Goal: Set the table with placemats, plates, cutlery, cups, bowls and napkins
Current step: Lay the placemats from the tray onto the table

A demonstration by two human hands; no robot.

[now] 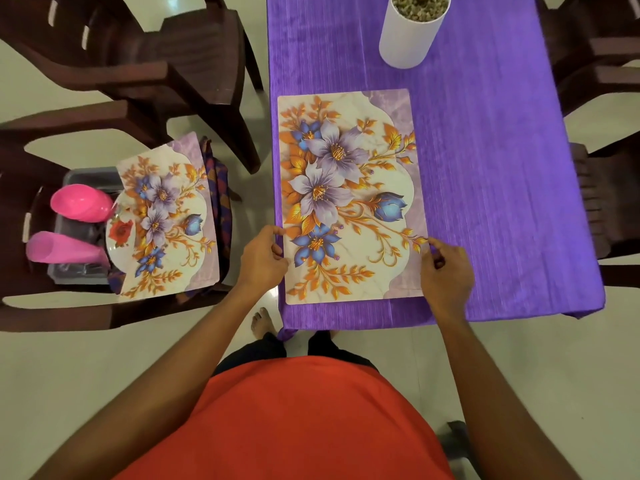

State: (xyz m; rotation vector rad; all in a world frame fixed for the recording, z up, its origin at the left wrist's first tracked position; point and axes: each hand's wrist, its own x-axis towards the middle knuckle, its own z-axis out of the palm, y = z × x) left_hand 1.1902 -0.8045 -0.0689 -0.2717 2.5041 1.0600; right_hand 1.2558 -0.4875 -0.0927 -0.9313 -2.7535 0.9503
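A floral placemat lies flat on the purple tablecloth near the table's front left corner. My left hand pinches the placemat's left edge, and my right hand pinches its right edge. A second floral placemat rests on a chair to the left. Beside it, a grey tub holds two pink cups. A white plate with a red rose lies partly under that placemat. Folded patterned napkins peek out on its right side.
A white cylindrical pot filled with pebbles stands at the table's far end. Dark brown chairs surround the table on the left and right. My bare foot is on the pale floor by the table's corner.
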